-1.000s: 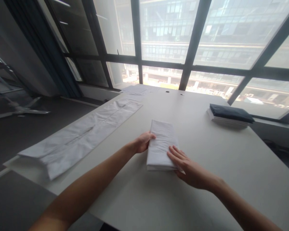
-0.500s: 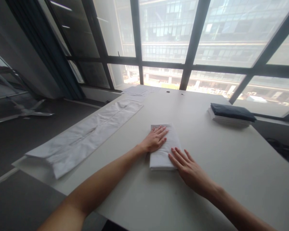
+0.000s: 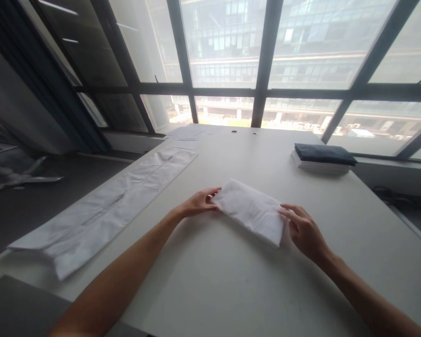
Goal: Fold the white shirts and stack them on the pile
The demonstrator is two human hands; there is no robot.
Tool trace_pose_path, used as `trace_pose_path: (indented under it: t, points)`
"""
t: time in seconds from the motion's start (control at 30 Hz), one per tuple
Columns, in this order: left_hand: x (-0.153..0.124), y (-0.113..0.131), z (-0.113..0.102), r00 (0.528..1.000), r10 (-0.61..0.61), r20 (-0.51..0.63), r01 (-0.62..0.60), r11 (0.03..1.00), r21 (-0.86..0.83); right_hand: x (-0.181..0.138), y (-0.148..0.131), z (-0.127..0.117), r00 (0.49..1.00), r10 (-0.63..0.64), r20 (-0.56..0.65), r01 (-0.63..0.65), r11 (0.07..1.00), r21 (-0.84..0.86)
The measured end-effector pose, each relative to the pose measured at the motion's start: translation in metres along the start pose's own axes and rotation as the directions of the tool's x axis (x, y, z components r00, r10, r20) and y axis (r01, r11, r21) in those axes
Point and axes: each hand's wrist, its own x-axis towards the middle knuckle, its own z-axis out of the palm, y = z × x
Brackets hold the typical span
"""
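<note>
A white folded cloth (image 3: 250,210) is held at a slant over the table, its near right corner tipped toward me. My left hand (image 3: 202,201) grips its left end, thumb below and fingers behind the edge. At the opposite end, my right hand (image 3: 303,229) pinches the right edge between fingertips and thumb; the thumb is partly hidden. The cloth looks flat and rectangular, with slight creases on its upper face.
The white table (image 3: 210,290) extends to the windows. Along its left side lies a long white cloth (image 3: 115,206), with thin white sheets (image 3: 185,133) beyond it. At the back right, a dark folded cloth (image 3: 324,153) tops a stack of white folded cloths (image 3: 319,167).
Both hands lay flat on the folded cloth before; now they grip its two ends. The cloth has turned from lengthwise to a diagonal and been lifted. The view has shifted slightly right.
</note>
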Motion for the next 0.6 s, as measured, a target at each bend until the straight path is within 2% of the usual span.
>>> trace_pose_path:
  t: [0.07, 0.1, 0.17, 0.27, 0.43, 0.6]
  points:
    - [-0.002, 0.002, -0.005, 0.999, 0.037, 0.027, -0.037, 0.999, -0.010, 0.000, -0.016, -0.004, 0.999, -0.006, -0.043, 0.008, 0.999, 0.052]
    - [-0.003, 0.004, -0.005, 0.999, 0.049, 0.021, -0.049, 0.999, 0.001, -0.001, -0.025, -0.006, 0.999, -0.037, -0.025, 0.038, 0.998, 0.058]
    - [-0.003, 0.006, -0.004, 0.997, 0.073, 0.000, -0.073, 0.997, 0.022, -0.002, -0.042, -0.011, 0.989, -0.124, 0.077, 0.120, 0.991, 0.050]
    - [0.000, 0.004, 0.002, 0.994, 0.099, -0.049, -0.099, 0.995, -0.004, -0.004, -0.058, -0.014, 0.948, -0.222, 0.227, 0.220, 0.975, 0.034]
    - [0.006, -0.002, 0.010, 0.982, 0.060, -0.178, -0.076, 0.994, -0.080, -0.004, -0.057, -0.011, 0.939, -0.240, 0.247, 0.250, 0.968, -0.009]
    - [0.006, -0.001, 0.010, 0.988, 0.077, -0.136, -0.080, 0.997, -0.017, -0.001, -0.054, -0.012, 0.914, -0.211, 0.347, 0.227, 0.974, -0.007]
